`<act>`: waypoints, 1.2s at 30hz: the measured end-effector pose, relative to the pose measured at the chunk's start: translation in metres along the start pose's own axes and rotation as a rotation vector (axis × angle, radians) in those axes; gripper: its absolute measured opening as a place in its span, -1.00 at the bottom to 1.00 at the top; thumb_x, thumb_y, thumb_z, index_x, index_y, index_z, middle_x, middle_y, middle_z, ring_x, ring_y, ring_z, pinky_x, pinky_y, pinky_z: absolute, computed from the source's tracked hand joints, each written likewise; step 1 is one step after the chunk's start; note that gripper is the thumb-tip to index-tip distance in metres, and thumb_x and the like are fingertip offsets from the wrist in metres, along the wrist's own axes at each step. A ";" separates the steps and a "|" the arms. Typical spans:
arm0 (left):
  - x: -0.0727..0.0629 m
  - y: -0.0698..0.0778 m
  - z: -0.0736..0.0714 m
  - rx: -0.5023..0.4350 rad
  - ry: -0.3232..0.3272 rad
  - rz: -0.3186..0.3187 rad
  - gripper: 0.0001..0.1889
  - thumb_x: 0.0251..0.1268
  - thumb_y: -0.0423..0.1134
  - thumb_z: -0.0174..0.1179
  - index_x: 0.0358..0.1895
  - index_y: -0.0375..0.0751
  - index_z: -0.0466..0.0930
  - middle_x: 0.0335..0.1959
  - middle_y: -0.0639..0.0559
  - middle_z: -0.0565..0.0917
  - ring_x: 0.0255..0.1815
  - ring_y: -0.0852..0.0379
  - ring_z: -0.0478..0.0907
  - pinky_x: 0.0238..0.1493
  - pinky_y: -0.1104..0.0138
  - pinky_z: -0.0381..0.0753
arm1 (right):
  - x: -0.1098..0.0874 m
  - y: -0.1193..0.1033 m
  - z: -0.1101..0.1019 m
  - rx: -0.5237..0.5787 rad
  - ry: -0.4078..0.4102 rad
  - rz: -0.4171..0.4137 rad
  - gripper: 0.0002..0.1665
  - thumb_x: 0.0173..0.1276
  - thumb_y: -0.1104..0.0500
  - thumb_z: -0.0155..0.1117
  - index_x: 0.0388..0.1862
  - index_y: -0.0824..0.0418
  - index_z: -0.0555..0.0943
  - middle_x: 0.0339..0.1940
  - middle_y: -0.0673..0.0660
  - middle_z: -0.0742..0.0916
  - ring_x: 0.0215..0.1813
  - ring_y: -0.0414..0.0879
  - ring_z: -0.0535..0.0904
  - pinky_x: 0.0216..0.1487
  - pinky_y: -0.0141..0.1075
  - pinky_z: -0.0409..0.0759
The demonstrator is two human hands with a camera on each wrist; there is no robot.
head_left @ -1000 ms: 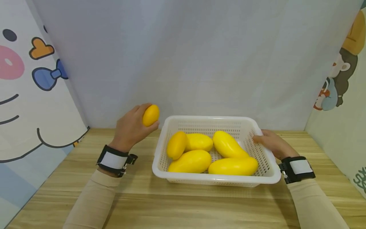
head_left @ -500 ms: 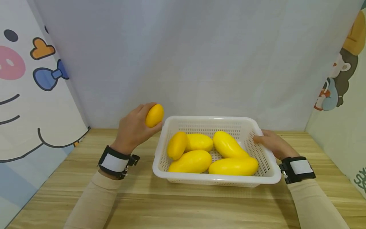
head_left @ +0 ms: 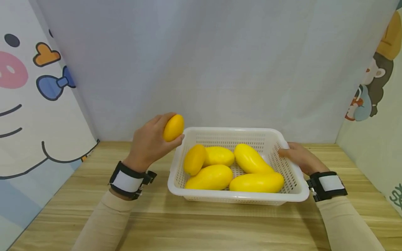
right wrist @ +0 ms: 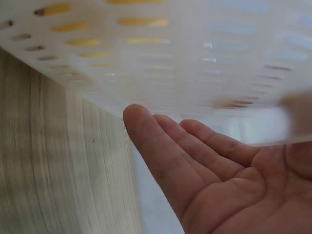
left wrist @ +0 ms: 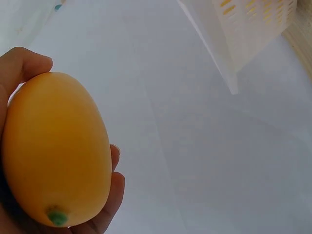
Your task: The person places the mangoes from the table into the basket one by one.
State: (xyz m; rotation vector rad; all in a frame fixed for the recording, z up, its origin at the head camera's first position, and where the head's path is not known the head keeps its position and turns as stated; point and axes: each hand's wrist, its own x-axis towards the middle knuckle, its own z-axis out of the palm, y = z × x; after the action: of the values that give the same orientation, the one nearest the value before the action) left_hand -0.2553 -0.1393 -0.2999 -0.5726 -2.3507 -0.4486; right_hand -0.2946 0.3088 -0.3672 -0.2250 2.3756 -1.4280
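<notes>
My left hand [head_left: 150, 141] grips a yellow mango [head_left: 174, 128], raised beside the basket's back left corner. Up close in the left wrist view, this mango [left wrist: 58, 146] shows a green stem tip, and the fingers wrap its far side. A white perforated plastic basket [head_left: 232, 130] holds several more mangoes, among them a deeper yellow mango [head_left: 194, 159] leaning at the left end. On the basket's right side my right hand [head_left: 301, 158] holds the rim, thumb over the inside. Its fingers [right wrist: 151, 131] lie stretched under the basket's outer wall in the right wrist view.
The basket stands on a wood-grain table [head_left: 201, 226] with a pale cloth backdrop [head_left: 220, 62] close behind. Cartoon-printed panels flank it, a left panel [head_left: 28, 132] and a right panel [head_left: 373, 146].
My left hand has drifted a little to the right with the mango, closer to the basket's left rim. The right hand and the basket stay put.
</notes>
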 end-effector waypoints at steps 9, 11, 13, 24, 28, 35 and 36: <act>0.004 0.012 -0.003 -0.028 0.019 0.030 -0.33 0.14 0.04 0.40 0.30 -0.19 0.53 0.01 -0.17 0.68 -0.33 -0.02 0.59 -0.47 0.14 0.65 | -0.002 -0.001 -0.001 0.000 0.005 0.016 -0.39 0.55 0.16 -0.07 0.38 0.59 0.22 -0.08 0.38 0.71 -0.20 0.11 0.76 -0.19 0.01 0.75; 0.005 0.014 -0.003 -0.027 0.023 0.029 -0.33 0.14 0.04 0.39 0.31 -0.18 0.53 0.02 -0.18 0.68 -0.33 -0.02 0.59 -0.47 0.14 0.65 | -0.002 -0.001 -0.001 0.001 0.004 0.018 -0.39 0.55 0.16 -0.07 0.38 0.59 0.22 -0.08 0.38 0.71 -0.20 0.11 0.76 -0.19 0.01 0.75; 0.005 0.016 -0.003 -0.028 0.028 0.029 -0.33 0.15 0.05 0.39 0.31 -0.17 0.53 0.02 -0.17 0.68 -0.33 -0.01 0.59 -0.49 0.15 0.64 | -0.002 0.000 -0.001 0.001 0.004 0.017 -0.40 0.55 0.16 -0.08 0.37 0.58 0.23 -0.08 0.38 0.71 -0.20 0.12 0.76 -0.19 0.01 0.75; 0.011 0.024 -0.002 -0.057 0.047 0.051 -0.33 0.16 0.07 0.37 0.32 -0.14 0.52 0.03 -0.13 0.67 -0.31 0.01 0.57 -0.47 0.18 0.63 | 0.002 0.004 -0.001 0.003 0.000 -0.003 -0.41 0.57 0.17 -0.10 0.36 0.61 0.23 -0.08 0.40 0.71 -0.20 0.10 0.76 -0.21 0.00 0.75; 0.012 0.027 -0.003 -0.054 0.047 0.052 -0.33 0.16 0.07 0.37 0.32 -0.14 0.51 0.03 -0.13 0.67 -0.33 0.01 0.57 -0.48 0.19 0.62 | 0.003 0.003 -0.001 0.004 0.002 0.003 -0.41 0.56 0.18 -0.08 0.36 0.60 0.23 -0.08 0.39 0.71 -0.20 0.10 0.76 -0.20 0.01 0.75; 0.013 0.030 -0.006 -0.062 0.041 0.045 -0.33 0.16 0.06 0.37 0.33 -0.14 0.51 0.03 -0.14 0.67 -0.33 0.01 0.56 -0.50 0.19 0.62 | 0.001 0.002 0.000 -0.003 0.002 -0.002 -0.39 0.56 0.17 -0.09 0.38 0.60 0.21 -0.07 0.41 0.70 -0.21 0.09 0.76 -0.21 0.00 0.75; 0.013 0.031 -0.006 -0.062 0.039 0.047 -0.33 0.16 0.06 0.37 0.33 -0.14 0.51 0.03 -0.14 0.67 -0.34 0.02 0.56 -0.50 0.20 0.62 | 0.001 0.002 0.000 -0.001 0.002 0.001 -0.39 0.56 0.17 -0.08 0.39 0.59 0.20 -0.06 0.41 0.70 -0.20 0.09 0.76 -0.21 0.00 0.75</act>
State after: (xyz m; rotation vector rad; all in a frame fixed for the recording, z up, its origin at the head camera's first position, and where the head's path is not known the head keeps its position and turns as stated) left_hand -0.2451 -0.1124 -0.2820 -0.6402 -2.2878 -0.5082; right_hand -0.2954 0.3093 -0.3687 -0.2222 2.3779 -1.4275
